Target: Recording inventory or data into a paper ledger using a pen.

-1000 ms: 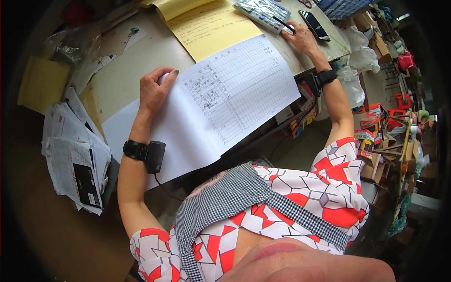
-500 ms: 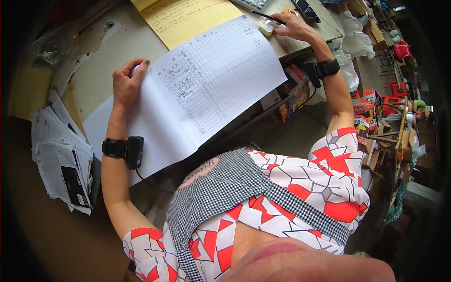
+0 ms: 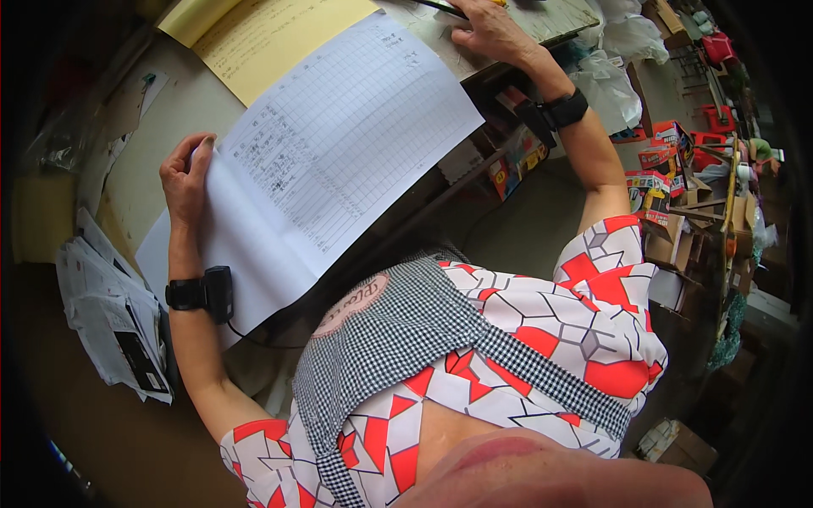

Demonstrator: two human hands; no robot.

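A white gridded form sheet (image 3: 356,127) with handwriting down its left columns lies open across the table, its near edge overhanging the front. My left hand (image 3: 188,178) is closed on the raised left page (image 3: 246,220) of this paper, thumb on top and fingers curled. At the top edge of the view, my right hand (image 3: 495,32) has bent fingers around a dark pen (image 3: 440,8), partly cut off by the frame. Beyond the form lies a yellow handwritten sheet (image 3: 271,42), partly under it.
Stacked papers (image 3: 114,309) stand left of the table (image 3: 165,110). Under the tabletop, a shelf holds colourful boxes (image 3: 517,165). White plastic bags (image 3: 610,93) hang at the right; red boxes (image 3: 652,190) and cardboard clutter lie beyond. Black bands with small devices (image 3: 563,110) circle both wrists.
The view has shifted, so table and papers sit further left and higher. A small white object by my right fingertips no longer shows. My left hand keeps its hold on the page.
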